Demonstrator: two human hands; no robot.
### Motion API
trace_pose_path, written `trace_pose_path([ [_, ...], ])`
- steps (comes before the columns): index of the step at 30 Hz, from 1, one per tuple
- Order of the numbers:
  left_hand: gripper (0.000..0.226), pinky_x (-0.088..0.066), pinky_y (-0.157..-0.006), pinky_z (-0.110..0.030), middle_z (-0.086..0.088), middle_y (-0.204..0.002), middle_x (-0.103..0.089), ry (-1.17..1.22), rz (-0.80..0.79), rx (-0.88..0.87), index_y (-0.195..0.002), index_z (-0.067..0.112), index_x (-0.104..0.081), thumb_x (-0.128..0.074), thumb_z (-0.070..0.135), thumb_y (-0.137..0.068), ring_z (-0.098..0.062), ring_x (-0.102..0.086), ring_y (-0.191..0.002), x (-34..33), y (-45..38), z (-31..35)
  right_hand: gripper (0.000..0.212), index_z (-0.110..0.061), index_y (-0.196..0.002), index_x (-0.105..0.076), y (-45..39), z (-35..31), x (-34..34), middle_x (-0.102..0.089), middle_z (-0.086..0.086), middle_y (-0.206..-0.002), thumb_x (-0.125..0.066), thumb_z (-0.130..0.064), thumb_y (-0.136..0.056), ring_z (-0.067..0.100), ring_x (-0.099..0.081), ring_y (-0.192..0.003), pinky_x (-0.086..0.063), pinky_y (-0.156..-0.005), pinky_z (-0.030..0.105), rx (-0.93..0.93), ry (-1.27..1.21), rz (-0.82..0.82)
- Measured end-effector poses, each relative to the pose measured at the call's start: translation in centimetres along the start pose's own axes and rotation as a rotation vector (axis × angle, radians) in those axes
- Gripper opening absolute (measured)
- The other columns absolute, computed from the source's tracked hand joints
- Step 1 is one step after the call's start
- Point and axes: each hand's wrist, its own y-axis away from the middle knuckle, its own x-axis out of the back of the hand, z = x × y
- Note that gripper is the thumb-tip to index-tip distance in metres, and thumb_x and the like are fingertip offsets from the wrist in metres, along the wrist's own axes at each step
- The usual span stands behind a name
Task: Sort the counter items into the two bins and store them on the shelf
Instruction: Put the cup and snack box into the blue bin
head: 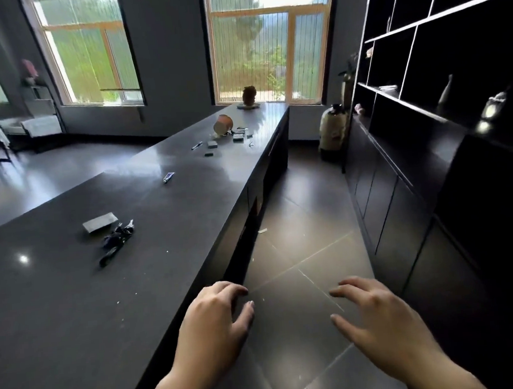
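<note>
While both hands are free and hold nothing, the long dark counter (75, 313) carries all the items, and the tall black shelf (442, 96) stands across the aisle on the right side. I cannot see the two bins clearly; a round orange-brown container (223, 124) lies on its side near the far end of the counter and may be one of them, but this is only a guess.

Beside that container, near the far right edge, lies a group of small flat boxes (238, 137), together with a pen (197, 145). These look light and stiff, so a simple pinch at the sides should be enough. A grey flat card or pad (100, 222) lies near the middle of the counter. It is thin, so I think it is better to slide it to an edge or lift one corner first. Just beside it is a dark tangled bundle (116, 241), perhaps keys or a strap; it seems soft and loose, so take it from the middle of the mass. A small tube (168, 177) lies alone further along; it is light and can roll, so grip across its body.

The left hand (218, 315) hovers over the near right edge of the counter with loosely spread fingers. The right hand (375, 310) hangs over the floor, also relaxed.
</note>
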Motion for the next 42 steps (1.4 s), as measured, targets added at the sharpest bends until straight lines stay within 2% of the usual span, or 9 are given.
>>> trace_pose_path([
  [5,0.025,-0.037,-0.088,-0.015,0.025,-0.111,-0.057,0.002,0.020,0.031,-0.109,0.035,-0.064,-0.057,0.045,-0.087,0.003,-0.049,-0.106,-4.0,-9.8,1.2,0.040,-0.046,-0.125,-0.052,-9.8,5.4,0.6,-0.042,-0.029,-0.132,-0.053,-0.056,-0.086,-0.005,-0.041,-0.121,-0.039,-0.097,0.017,0.043,-0.011,-0.016],
  [11,0.020,-0.036,-0.087,-0.013,0.026,-0.107,-0.057,0.028,0.043,0.092,-0.105,0.036,-0.064,-0.059,0.043,-0.087,0.005,-0.048,-0.103,-7.5,-20.3,0.5,0.040,-0.046,-0.125,-0.050,-22.8,8.6,0.5,-0.041,-0.032,-0.129,-0.050,-0.058,-0.087,-0.006,-0.044,-0.115,-0.038,-0.086,0.015,0.103,-0.007,-0.040],
  [17,0.020,-0.039,-0.085,-0.018,0.025,-0.106,-0.058,0.005,0.070,0.191,-0.105,0.033,-0.065,-0.060,0.040,-0.087,0.003,-0.049,-0.103,-11.3,-32.0,-5.0,0.040,-0.042,-0.126,-0.052,-36.9,9.2,-2.4,-0.043,-0.028,-0.130,-0.051,-0.054,-0.088,-0.004,-0.040,-0.121,-0.037,-0.096,0.017,0.180,-0.023,-0.019],
  [21,0.021,-0.041,-0.087,-0.021,0.024,-0.108,-0.059,0.025,0.048,0.166,-0.106,0.031,-0.066,-0.059,0.039,-0.087,-0.001,-0.051,-0.104,-13.4,-41.4,-7.6,0.039,-0.043,-0.125,-0.052,-45.7,10.4,-3.5,-0.043,-0.029,-0.130,-0.052,-0.053,-0.088,-0.005,-0.039,-0.120,-0.034,-0.092,0.014,0.139,-0.002,-0.020],
  [27,0.023,-0.038,-0.093,-0.020,0.022,-0.112,-0.058,0.010,-0.012,0.093,-0.109,0.032,-0.064,-0.056,0.041,-0.090,-0.001,-0.050,-0.108,-16.0,-54.4,-9.5,0.039,-0.046,-0.125,-0.051,-56.5,12.7,-4.5,-0.042,-0.031,-0.127,-0.052,-0.055,-0.088,-0.007,-0.040,-0.119,-0.037,-0.087,0.011,0.063,-0.026,-0.015],
  [33,0.023,-0.037,-0.091,-0.016,0.026,-0.112,-0.055,0.008,-0.062,0.080,-0.109,0.036,-0.062,-0.054,0.045,-0.089,0.003,-0.048,-0.108,-21.0,-63.4,-10.5,0.038,-0.045,-0.124,-0.052,-66.0,17.3,-7.0,-0.044,-0.028,-0.130,-0.054,-0.053,-0.087,-0.004,-0.038,-0.123,-0.039,-0.096,0.017,0.032,-0.048,-0.053],
  [37,0.024,-0.040,-0.087,-0.018,0.025,-0.112,-0.057,-0.002,-0.034,0.151,-0.109,0.035,-0.062,-0.054,0.044,-0.089,0.000,-0.050,-0.100,-24.8,-69.8,-10.8,0.039,-0.044,-0.123,-0.054,-73.8,20.2,-8.1,-0.045,-0.028,-0.128,-0.054,-0.053,-0.086,-0.002,-0.042,-0.121,-0.040,-0.096,0.019,0.095,-0.073,-0.079],
  [42,0.025,-0.038,-0.094,-0.019,0.022,-0.115,-0.057,-0.004,-0.009,0.169,-0.112,0.033,-0.062,-0.054,0.043,-0.090,-0.001,-0.050,-0.108,-29.0,-79.6,-8.7,0.039,-0.049,-0.124,-0.048,-83.7,26.2,-7.1,-0.038,-0.033,-0.129,-0.050,-0.058,-0.086,-0.006,-0.039,-0.122,-0.039,-0.090,0.013,0.155,-0.009,-0.066],
])
